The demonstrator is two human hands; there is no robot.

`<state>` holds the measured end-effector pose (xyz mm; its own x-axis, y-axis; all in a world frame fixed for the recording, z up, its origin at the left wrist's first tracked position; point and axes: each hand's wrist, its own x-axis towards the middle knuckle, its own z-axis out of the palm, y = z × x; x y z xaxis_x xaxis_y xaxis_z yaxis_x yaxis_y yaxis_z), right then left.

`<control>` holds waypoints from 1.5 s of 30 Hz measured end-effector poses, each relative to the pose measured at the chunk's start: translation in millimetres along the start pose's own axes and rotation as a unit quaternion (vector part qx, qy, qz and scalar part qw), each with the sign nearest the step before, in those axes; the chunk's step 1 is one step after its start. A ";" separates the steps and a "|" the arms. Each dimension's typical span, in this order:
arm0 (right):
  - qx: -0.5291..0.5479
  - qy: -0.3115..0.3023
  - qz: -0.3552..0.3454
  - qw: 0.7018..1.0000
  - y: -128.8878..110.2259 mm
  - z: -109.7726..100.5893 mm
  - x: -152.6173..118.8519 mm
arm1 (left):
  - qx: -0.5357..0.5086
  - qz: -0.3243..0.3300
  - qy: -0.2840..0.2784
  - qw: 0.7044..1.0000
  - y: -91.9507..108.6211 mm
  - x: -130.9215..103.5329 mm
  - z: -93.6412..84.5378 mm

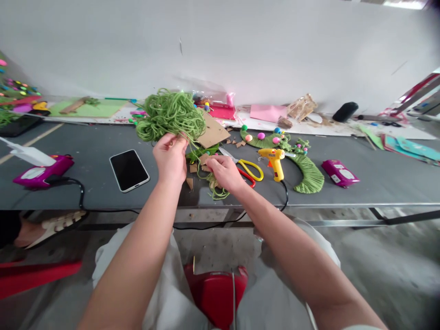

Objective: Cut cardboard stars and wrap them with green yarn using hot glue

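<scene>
My left hand (pixel 173 153) is closed at the lower edge of a big tangled bundle of green yarn (pixel 170 114), gripping it above the table. Lower and to the right, my right hand (pixel 225 172) is closed in a pinch over cardboard scraps (pixel 193 168) and loose green strands (pixel 220 195). What its fingertips hold is partly hidden; a yarn strand runs close by them. Beside that hand lie scissors (pixel 250 169) with red and yellow handles. A yellow glue gun (pixel 274 162) sits further right, near a curved piece wrapped in green yarn (pixel 308 176) with coloured pompoms.
A phone (pixel 129 170) lies left of my arms. Purple packs stand at the left (pixel 44 172) and right (pixel 340 173). A black cable (pixel 209 227) hangs along the table's front edge. Behind are a brown cardboard piece (pixel 213 130) and pink paper (pixel 268 112). A person's foot (pixel 51 229) shows lower left.
</scene>
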<state>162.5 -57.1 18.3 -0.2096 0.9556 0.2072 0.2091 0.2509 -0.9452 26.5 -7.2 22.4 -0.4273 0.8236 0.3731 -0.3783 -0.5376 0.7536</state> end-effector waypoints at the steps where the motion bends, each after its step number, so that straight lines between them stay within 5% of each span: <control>1: 0.004 -0.001 0.010 1.000 1.1 -0.4 -0.6 | 0.001 0.006 0.005 1.000 -1.2 2.8 -2.2; 12: -0.185 0.051 0.095 0.977 16.3 -32.5 -3.2 | 0.018 0.116 0.114 0.987 -4.8 57.7 -47.1; 18: -0.320 0.109 0.153 0.929 18.7 -57.5 -5.6 | 0.067 0.181 0.128 0.973 3.3 68.7 -63.4; 22: -0.426 0.101 0.189 0.879 21.7 -71.0 -7.8 | 0.041 0.183 0.128 0.974 10.2 63.8 -59.9; 27: -0.454 0.092 0.167 0.870 16.8 -69.6 -10.4 | 0.029 0.143 0.095 0.985 11.3 39.8 -40.1; 32: -0.345 0.113 0.043 0.931 3.9 -44.2 -8.4 | 0.037 0.109 0.075 0.991 6.1 14.9 -24.9; 36: -0.152 0.005 -0.039 0.988 3.0 -18.8 -2.1 | 0.053 0.080 0.046 0.994 2.3 -3.1 -12.4; 41: 0.020 -0.066 -0.039 0.997 6.2 3.9 8.8 | 0.064 0.061 0.011 0.996 1.7 -19.5 3.0; 45: 0.047 -0.040 -0.001 0.998 8.2 11.5 15.3 | 0.069 0.059 -0.004 0.996 0.8 -23.8 7.2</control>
<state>150.0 -42.2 10.8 -0.2870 0.9387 0.1911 0.1197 0.2330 -0.9651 42.3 -26.0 18.0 -0.4557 0.7578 0.4670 -0.2099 -0.6013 0.7710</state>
